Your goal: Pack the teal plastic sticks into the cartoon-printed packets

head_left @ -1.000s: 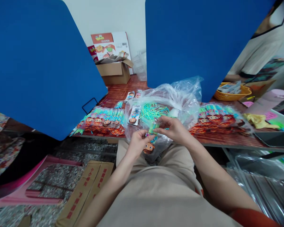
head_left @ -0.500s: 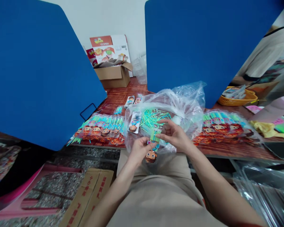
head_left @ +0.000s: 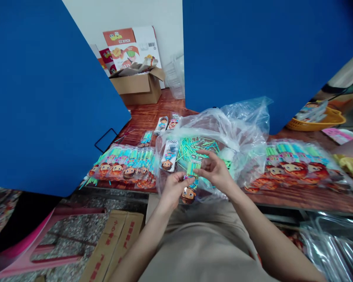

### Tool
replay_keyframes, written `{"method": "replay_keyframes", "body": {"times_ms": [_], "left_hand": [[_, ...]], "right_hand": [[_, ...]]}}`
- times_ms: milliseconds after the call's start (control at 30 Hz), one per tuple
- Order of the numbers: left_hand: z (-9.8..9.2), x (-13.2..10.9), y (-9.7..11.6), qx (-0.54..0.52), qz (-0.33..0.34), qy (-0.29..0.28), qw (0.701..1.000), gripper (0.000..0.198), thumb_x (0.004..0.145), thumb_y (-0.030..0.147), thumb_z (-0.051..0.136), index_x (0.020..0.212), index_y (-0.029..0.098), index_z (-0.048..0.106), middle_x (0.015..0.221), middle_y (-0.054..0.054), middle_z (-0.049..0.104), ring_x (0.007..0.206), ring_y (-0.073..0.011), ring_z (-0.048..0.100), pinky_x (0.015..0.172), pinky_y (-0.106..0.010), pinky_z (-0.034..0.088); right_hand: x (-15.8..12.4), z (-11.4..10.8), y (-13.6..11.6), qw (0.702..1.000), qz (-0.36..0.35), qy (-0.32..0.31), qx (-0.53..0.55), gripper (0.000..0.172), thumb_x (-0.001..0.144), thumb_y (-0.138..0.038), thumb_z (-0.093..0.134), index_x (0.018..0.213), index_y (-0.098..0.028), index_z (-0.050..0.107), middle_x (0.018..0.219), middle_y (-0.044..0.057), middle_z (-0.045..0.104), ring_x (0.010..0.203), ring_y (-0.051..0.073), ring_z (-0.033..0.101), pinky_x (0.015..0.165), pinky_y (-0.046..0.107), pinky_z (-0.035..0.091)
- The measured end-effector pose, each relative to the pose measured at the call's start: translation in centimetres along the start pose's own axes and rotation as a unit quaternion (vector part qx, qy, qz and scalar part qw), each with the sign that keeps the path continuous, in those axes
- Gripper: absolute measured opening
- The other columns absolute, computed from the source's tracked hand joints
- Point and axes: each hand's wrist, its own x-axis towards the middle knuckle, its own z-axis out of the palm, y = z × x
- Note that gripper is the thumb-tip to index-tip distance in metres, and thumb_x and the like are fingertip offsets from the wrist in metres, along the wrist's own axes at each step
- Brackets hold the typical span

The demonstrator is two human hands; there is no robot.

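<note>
My left hand [head_left: 175, 188] pinches a small clear packet [head_left: 189, 194] printed with a cartoon face, with green and blue sticks inside its upper part. At the packet's top is my right hand [head_left: 216, 171], thumb and fingers curled toward it; whether they grip its edge is hard to tell. Behind both hands lies a large clear plastic bag [head_left: 214, 121] with loose green and blue sticks [head_left: 188, 147] in it. A stack of cartoon cards [head_left: 168, 156] rests on the bag's left side.
Filled packets lie in rows at left [head_left: 129, 164] and right [head_left: 294, 162]. Blue panels [head_left: 47, 86] rise on both sides. An open cardboard box [head_left: 141, 88] stands at the back, a yellow basket [head_left: 317, 122] at right. A pink stool [head_left: 59, 258] is at lower left.
The camera view has shifted slightly, so the table's contents appear larger and more spread out. Both hands remain at the packet with almost the same pose.
</note>
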Motion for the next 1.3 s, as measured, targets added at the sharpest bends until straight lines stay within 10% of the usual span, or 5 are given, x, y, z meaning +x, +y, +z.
{"method": "replay_keyframes", "body": {"times_ms": [500, 800, 1300], "left_hand": [[-0.8, 2.7, 0.8, 0.005, -0.107, -0.045, 0.993, 0.044, 0.044, 0.030, 0.096, 0.077, 0.012, 0.073, 0.072, -0.002, 0.071, 0.062, -0.0117, 0.059, 0.063, -0.023, 0.044], [0.0, 4.5, 3.7, -0.010, -0.277, -0.124, 0.953, 0.046, 0.047, 0.010, 0.090, 0.088, 0.013, 0.069, 0.071, -0.002, 0.073, 0.058, -0.0139, 0.066, 0.060, -0.024, 0.052], [0.3, 3.3, 5.0, -0.056, -0.275, -0.127, 0.951, 0.059, 0.053, 0.010, 0.088, 0.107, 0.016, 0.065, 0.080, -0.002, 0.073, 0.069, -0.0150, 0.068, 0.068, -0.026, 0.051]], "right_hand": [[3.6, -0.7, 2.5, 0.969, 0.184, 0.092, 0.135, 0.039, 0.077, -0.057, 0.073, 0.097, -0.024, 0.072, 0.093, 0.004, 0.073, 0.078, 0.017, 0.067, 0.064, 0.028, 0.055], [5.5, -2.0, 4.8, 0.909, 0.306, 0.072, 0.275, 0.016, 0.091, -0.026, 0.061, 0.093, -0.014, 0.071, 0.087, 0.011, 0.078, 0.073, 0.019, 0.074, 0.065, 0.030, 0.060], [5.9, -2.9, 3.8, 0.900, 0.300, 0.041, 0.313, 0.019, 0.096, -0.025, 0.054, 0.098, -0.013, 0.069, 0.091, 0.012, 0.079, 0.076, 0.021, 0.076, 0.070, 0.032, 0.061]]}}
